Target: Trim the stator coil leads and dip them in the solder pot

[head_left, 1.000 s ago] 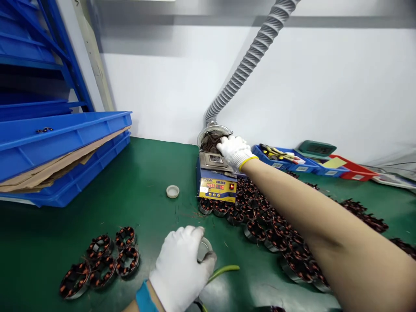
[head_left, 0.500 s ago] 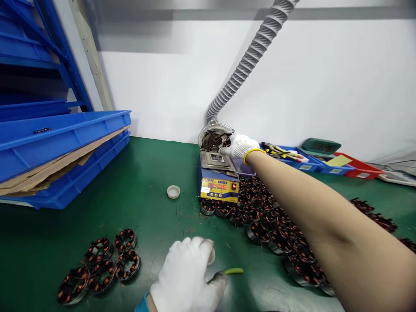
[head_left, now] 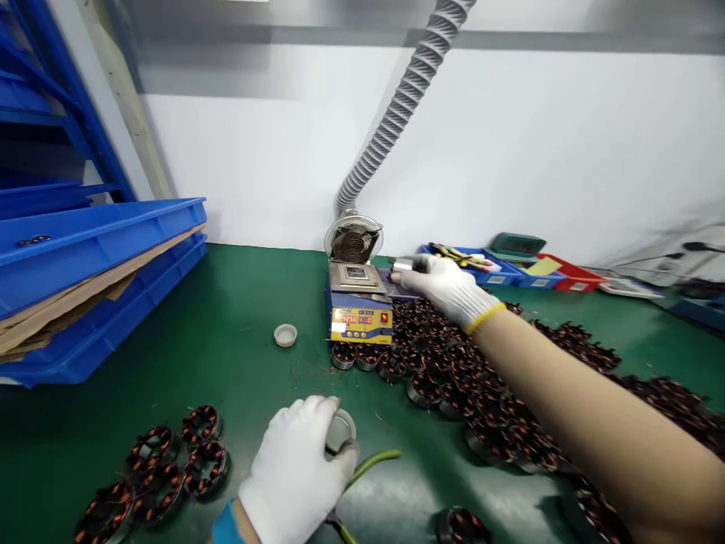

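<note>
Stator rings (head_left: 177,483): copper-wound; laid on the green bench (head_left: 243,310) in two lots, left and right; one more is held at centre-right.
Blue trays (head_left: 121,230): stacked at far left; brown cardboard (head_left: 116,291) is sandwiched between; a few small dark parts are seen in the upper one.
Left lot: five rings, closely grouped at lower left.
White dish (head_left: 285,335): set on the bench between trays and machine, apart from both.
Left hand (head_left: 297,468): white-gloved, blue band at wrist; fingers and thumb are curled round a small round cup (head_left: 341,429).
Machine (head_left: 361,325): blue with yellow front panel, red digits lit; metal plate on top; spiral-guarded hood (head_left: 354,238) just behind, joined to the grey hose (head_left: 396,117) run up along the wall.
Green-handled cutters (head_left: 378,459): partly hidden by the left hand; whether they are touched cannot be told.
Right hand (head_left: 447,285): white-gloved, yellow cuff; fingers are closed on one ring, seen edge-on and blurred, just right of the machine top.
Right lot: packed densely from the machine to beyond the right forearm; one ring is set apart at the bottom edge.
Bins (head_left: 538,279): blue and red, lined up near the wall; tools are held in the leftmost.
</note>
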A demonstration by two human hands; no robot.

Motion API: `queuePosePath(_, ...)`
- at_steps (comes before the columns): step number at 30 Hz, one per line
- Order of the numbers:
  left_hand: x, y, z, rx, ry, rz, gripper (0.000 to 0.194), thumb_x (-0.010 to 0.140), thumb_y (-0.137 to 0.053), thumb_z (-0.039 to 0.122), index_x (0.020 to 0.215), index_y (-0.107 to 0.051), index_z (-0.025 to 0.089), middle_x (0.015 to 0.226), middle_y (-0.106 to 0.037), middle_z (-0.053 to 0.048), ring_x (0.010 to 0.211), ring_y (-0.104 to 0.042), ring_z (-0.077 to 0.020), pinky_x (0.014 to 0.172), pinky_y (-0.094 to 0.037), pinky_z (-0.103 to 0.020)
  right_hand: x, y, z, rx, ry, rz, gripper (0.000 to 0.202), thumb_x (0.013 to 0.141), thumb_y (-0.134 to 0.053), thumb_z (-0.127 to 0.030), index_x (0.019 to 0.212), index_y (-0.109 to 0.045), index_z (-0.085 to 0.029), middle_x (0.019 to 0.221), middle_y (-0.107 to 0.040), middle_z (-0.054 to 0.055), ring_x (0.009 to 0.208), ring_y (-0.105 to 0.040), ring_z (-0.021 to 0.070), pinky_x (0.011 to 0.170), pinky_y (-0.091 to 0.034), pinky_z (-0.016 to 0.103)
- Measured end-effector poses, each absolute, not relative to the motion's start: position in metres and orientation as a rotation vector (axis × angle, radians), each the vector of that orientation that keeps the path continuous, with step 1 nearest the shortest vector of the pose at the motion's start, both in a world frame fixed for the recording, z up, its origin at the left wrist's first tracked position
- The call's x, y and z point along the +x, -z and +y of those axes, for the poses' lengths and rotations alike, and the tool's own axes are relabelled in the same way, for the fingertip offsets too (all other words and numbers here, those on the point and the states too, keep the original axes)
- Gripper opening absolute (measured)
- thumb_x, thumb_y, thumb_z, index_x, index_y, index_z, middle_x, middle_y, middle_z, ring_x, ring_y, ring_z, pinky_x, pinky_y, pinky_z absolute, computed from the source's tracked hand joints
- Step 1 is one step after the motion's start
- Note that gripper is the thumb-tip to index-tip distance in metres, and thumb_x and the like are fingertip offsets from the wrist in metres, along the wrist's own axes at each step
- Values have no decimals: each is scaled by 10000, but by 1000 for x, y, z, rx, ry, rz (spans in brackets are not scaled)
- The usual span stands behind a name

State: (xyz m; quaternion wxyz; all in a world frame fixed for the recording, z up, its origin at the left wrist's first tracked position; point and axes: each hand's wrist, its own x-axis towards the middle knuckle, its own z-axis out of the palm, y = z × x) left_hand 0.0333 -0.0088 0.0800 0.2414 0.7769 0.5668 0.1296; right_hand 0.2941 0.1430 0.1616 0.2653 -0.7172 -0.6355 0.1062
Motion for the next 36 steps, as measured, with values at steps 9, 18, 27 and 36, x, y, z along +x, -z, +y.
queuePosePath(9,36,-70,-16,2168,-342,1441,423,838,-542,325,1239,-635,231,1296,-645,-82,1175,-601,-284,1050,-450,-444,309,-45,-41,-1805,-940,-1608,318,741,-638,-260,1056,-617,-220,992,-688,35,886,-647,225,812,-520,363)
queuePosePath(18,30,-65,-7,2154,-397,1390,376,866,-488,399,1167,-661,253,1229,-682,-53,1138,-627,-261,1014,-490,-408,337,-46,-69,-1628,-582,-1904,368,913,-482,-378,1180,-635,-175,1138,-698,124,1017,-668,270,889,-543,401)
queuePosePath(27,33,-69,-10,2137,-431,1353,352,853,-517,382,1141,-676,257,1191,-699,-46,1104,-644,-254,988,-509,-392,358,-13,-57,-1869,669,-2216,465,738,-610,-121,1199,-669,-102,1029,-712,180,1032,-635,351,979,-482,530)
queuePosePath(36,37,-61,-14,1970,-784,1318,354,845,-590,451,1090,-711,226,1174,-713,-80,1100,-660,-273,998,-517,-397,337,-34,-58,-1592,464,-1992,378,811,-545,-175,1176,-642,-159,1045,-711,128,1034,-650,310,996,-491,548)
